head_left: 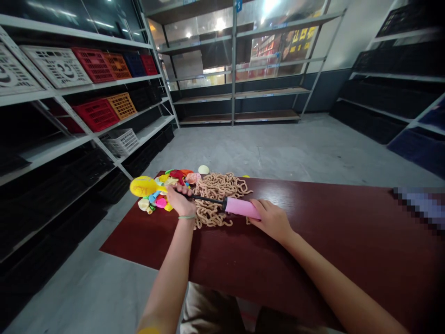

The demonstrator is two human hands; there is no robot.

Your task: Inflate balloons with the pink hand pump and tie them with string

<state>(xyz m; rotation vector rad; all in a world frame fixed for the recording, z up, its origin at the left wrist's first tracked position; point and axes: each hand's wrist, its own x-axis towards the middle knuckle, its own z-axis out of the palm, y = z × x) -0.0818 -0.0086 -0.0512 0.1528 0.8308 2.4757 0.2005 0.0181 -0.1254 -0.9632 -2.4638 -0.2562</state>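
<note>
"What do the hands have?"

"The left hand (pixel 181 202) closes around the black nozzle (pixel 206 199), with a yellow balloon (pixel 143 186) on its tip; the right hand (pixel 271 221) cups the end of the pink hand pump (pixel 241 208)."

"What's beyond them?"

"On the bench (pixel 330 236), tangled tan modelling balloons (pixel 217 199) and loose coloured balloons (pixel 162 191); farther off, metal shelves (pixel 236 99) and red crates (pixel 93 65)"

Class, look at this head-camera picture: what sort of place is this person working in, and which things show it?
Probably a stockroom or small warehouse: tall metal shelving runs along the walls, plastic crates are stacked on it, and the floor is bare concrete.
</note>
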